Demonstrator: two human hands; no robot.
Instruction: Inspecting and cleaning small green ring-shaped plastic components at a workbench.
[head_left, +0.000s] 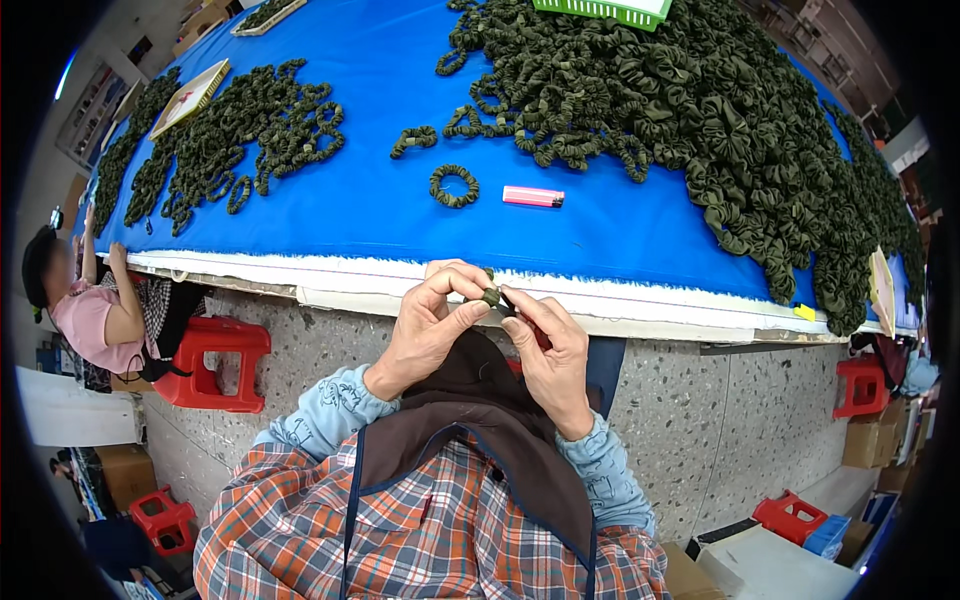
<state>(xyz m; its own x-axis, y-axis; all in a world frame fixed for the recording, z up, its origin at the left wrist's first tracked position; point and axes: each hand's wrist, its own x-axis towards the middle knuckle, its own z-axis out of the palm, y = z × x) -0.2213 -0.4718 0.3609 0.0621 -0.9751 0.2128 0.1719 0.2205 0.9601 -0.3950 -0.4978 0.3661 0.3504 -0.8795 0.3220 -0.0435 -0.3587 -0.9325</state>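
Just off the table's near edge, my left hand (432, 322) pinches a dark green fabric scrunchie (490, 296) between thumb and fingertips. Only a small part of the scrunchie shows; the rest is behind the fingers. My right hand (550, 355) is closed close beside it, its fingertips around a small dark object (507, 300) that touches or nearly touches the scrunchie. What that object is cannot be made out. On the blue table cover (370, 220) ahead lie a single scrunchie ring (437, 187) and a pink lighter (532, 196).
A large heap of dark green scrunchies (730, 130) covers the table's right side; a smaller pile (215, 140) lies left. A green basket (625, 12) stands at the back. At the far left, a person in pink (105, 325) sits by a red stool (225, 365).
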